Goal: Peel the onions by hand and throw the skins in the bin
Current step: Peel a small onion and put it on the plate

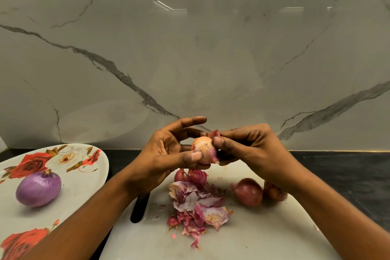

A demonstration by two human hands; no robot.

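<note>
My left hand (168, 154) holds a small pale onion (203, 148) between thumb and fingers, above the white cutting board (263, 228). My right hand (244, 148) pinches a strip of pink skin at the onion's top right side. A pile of loose purple skins (198, 202) lies on the board below. Two unpeeled red onions sit on the board, one (249, 192) in full view, the other (274, 192) partly hidden under my right forearm. A peeled purple onion (39, 189) rests on the flowered plate (84, 175) at the left.
A black knife handle (140, 209) lies at the board's left edge, partly under my left forearm. The dark countertop (348, 171) runs to the right. A marble wall (190, 48) stands close behind. No bin is in view.
</note>
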